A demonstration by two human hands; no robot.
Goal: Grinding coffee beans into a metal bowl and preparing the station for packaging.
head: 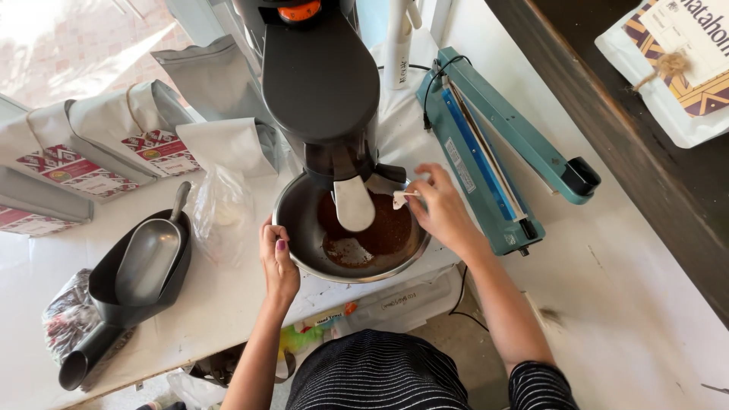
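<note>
A steel bowl [298, 228] holding brown ground powder [383, 231] sits under the spout of a dark grinder machine [319, 76]. My left hand [278, 262] grips the bowl's near-left rim. At the bowl's right rim, my right hand [440, 209] pinches a small white lever or tab [400, 199] beside the machine's white chute [354, 203].
A teal heat sealer [493, 144] lies to the right. A metal scoop [148, 262] rests in a dark funnel tray [106, 292] at left. Grey labelled pouches [114, 140], a clear plastic bag [220, 209] and a white patterned bag [676, 68] lie around the white table [623, 304].
</note>
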